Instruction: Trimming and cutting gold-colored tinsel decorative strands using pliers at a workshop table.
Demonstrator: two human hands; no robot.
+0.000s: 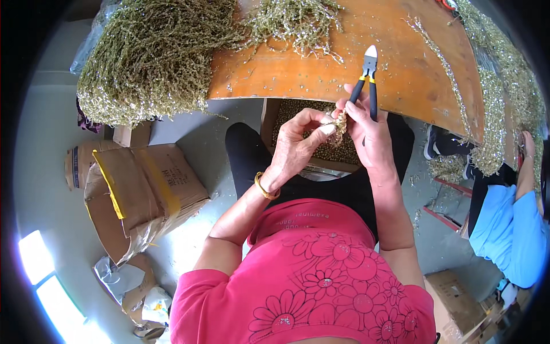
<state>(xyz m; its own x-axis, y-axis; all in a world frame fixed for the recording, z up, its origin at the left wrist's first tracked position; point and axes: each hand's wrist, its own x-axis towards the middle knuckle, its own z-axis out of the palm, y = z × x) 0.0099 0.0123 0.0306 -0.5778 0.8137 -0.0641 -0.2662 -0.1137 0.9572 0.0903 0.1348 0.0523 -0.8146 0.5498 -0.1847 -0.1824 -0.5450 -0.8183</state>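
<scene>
My left hand (296, 140) pinches a short piece of gold glittery garland (342, 127) between thumb and fingertips, just off the table's near edge. Against the garland's other side are the fingers of my right hand (369, 131). That same hand holds a pair of diagonal cutters (371, 63) with black and yellow handles, their jaws pointing away from me over the table. Below both hands, between my knees, a cardboard box (267, 121) holds many small gold-brown beads or bits. My fingers partly hide the garland piece.
On the orange-brown table (395, 74) lie a large heap of glittery strands (154, 57), a smaller bunch (295, 26) and a single strand (444, 66). A big carton (166, 180) stands at left. Another person in a blue top (507, 229) works at right beside more garland (491, 114).
</scene>
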